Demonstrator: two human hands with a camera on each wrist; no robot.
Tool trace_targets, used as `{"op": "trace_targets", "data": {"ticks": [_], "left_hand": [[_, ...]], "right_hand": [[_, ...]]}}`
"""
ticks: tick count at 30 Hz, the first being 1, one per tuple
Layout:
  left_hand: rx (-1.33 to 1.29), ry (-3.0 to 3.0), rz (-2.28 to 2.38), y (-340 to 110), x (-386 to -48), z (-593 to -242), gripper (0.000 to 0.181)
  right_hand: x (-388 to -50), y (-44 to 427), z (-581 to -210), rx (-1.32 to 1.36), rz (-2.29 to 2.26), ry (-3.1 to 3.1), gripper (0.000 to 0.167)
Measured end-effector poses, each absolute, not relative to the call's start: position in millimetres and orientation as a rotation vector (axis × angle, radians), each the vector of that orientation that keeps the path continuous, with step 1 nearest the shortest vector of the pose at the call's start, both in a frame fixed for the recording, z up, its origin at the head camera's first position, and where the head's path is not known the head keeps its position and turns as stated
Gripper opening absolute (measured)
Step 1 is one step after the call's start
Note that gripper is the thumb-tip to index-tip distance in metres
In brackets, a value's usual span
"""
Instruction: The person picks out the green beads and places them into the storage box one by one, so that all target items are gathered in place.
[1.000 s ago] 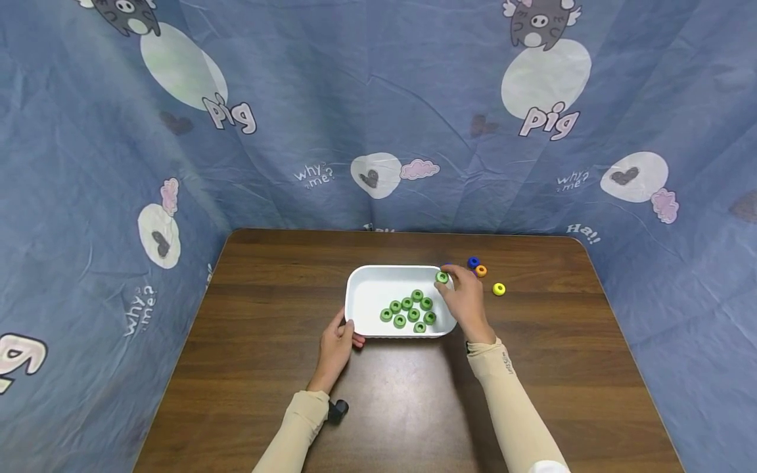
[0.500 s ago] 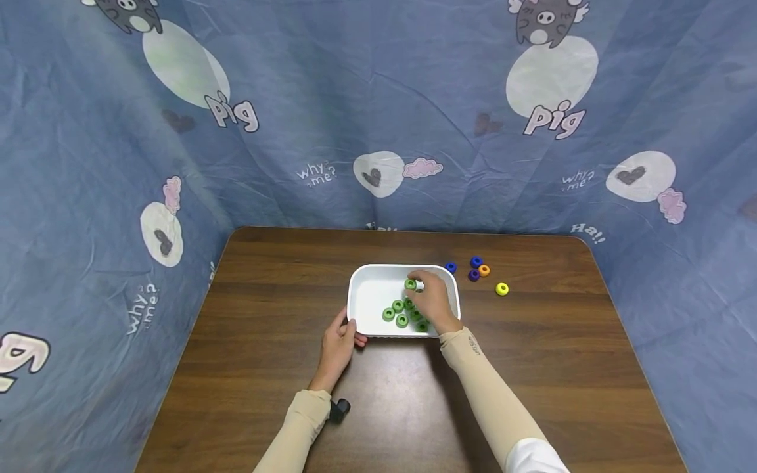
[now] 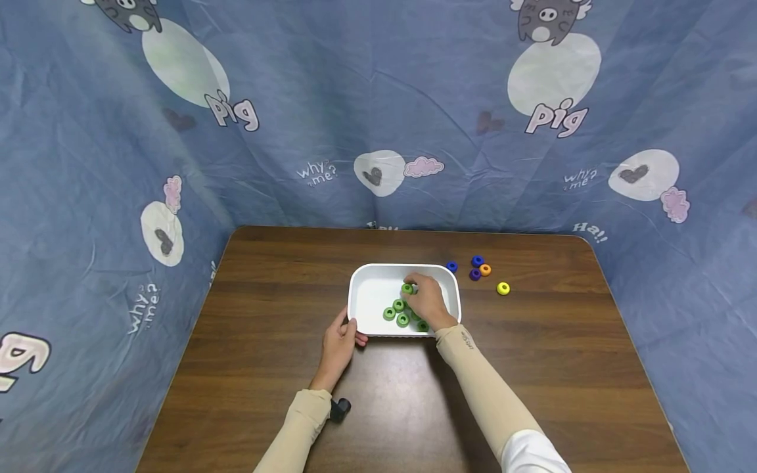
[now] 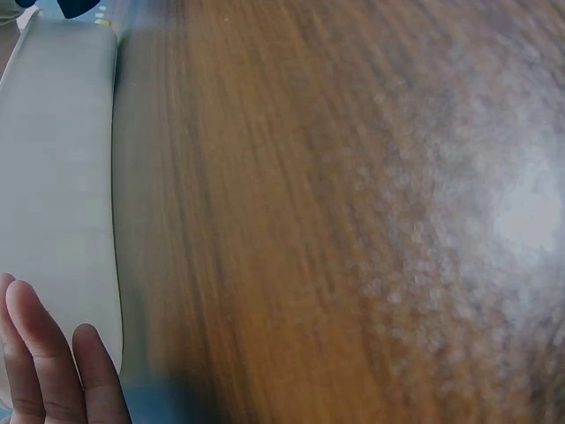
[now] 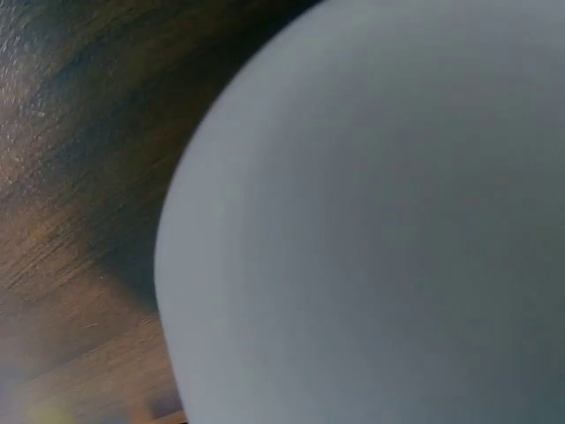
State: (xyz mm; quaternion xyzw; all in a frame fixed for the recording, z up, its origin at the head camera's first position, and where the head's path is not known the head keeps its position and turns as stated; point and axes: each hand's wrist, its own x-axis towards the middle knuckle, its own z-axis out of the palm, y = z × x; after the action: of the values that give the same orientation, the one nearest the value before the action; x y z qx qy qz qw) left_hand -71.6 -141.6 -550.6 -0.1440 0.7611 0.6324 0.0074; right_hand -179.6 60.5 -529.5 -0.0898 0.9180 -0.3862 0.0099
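A white rectangular tray (image 3: 368,286) rests on the table, and several small green rings (image 3: 389,314) lie inside it. My left hand (image 3: 338,347) holds the tray's near left corner, thumb at the rim. In the left wrist view, its fingers (image 4: 48,362) lie along the outer wall of the tray (image 4: 62,177). Over the middle of the tray, my right hand (image 3: 430,303) pinches a green ring (image 3: 407,288) between thumb and fingertips. That hand covers some of the other rings. The tray (image 5: 380,221) fills most of the right wrist view, where no fingers show.
Right of the tray on the brown wooden table (image 3: 284,276) lie a blue ring (image 3: 452,267), another blue ring (image 3: 478,261), a purple ring (image 3: 475,274), an orange ring (image 3: 485,270) and a yellow ring (image 3: 503,288). A blue printed curtain (image 3: 266,171) hangs behind the table.
My right hand has moved left from the tray's right end to its middle with the green ring, then slightly down and nearer the other rings. My left hand has stayed at the corner.
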Motion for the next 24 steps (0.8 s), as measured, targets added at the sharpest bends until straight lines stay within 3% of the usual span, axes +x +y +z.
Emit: {"op": "trace_targets", "data": {"ticks": [16,24], "left_hand": [[-0.436,2.376,1.982,-147,-71,-554,0.052],[-0.318,2.552,1.837,-181,-72,-538,0.059]], "right_hand": [[-179,50,-535,-0.392,-1.01,2.892,0.03],[-174,80,-498,-0.422,-1.255,2.99,0.03]]}}
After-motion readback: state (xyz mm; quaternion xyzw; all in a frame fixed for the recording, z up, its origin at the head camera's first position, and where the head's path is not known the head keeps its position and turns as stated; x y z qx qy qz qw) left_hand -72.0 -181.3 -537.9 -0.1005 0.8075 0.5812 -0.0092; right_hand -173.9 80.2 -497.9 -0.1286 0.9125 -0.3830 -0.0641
